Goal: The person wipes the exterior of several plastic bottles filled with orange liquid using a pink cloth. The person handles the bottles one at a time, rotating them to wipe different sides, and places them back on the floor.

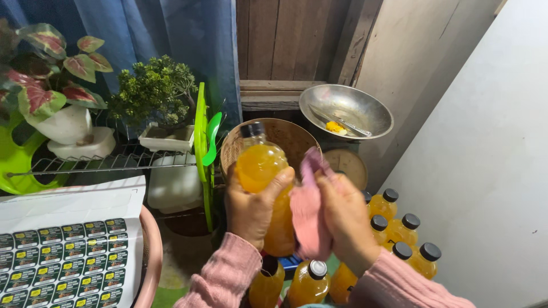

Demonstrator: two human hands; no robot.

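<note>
Left hand (pixel 254 208) wrapped around an upright orange-filled bottle (pixel 260 171), held above other capped bottles (pixel 399 228); right hand (pixel 342 219) clutching a pink cloth (pixel 308 214) pressed against its side.

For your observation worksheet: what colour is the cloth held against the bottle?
Pink; the cloth in the right hand shows best in the head view.

Held bottle (pixel 264 188): cloth (pixel 308 211) touching its right; label sheet (pixel 68 251) well left; metal bowl (pixel 353 108) behind; capped bottles (pixel 399 228) below right.
</note>
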